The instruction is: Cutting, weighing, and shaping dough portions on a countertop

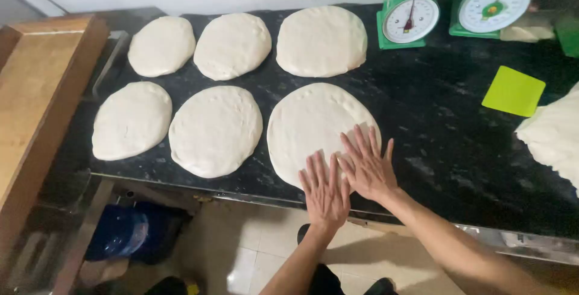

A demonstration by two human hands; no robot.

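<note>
**Two flat hands on the nearest dough round**

At the far left of the frame a wooden board (36,108) leans beside the black stone counter (446,144). Across the counter lie six flattened dough rounds in two rows of three. The lower row runs from a small oval round (131,121) through a middle round (215,130) to the largest dough round (313,127), just left of centre.

On its near edge rests the left hand (325,191), fingers spread and flat, gripping nothing. The right hand (367,165) lies touching it, also open and pressed palm-down on the dough.

Upper right stand two green dial scales (410,21); below them a yellow-green scraper (514,91), and a dough mass (555,135) at the right edge.
</note>
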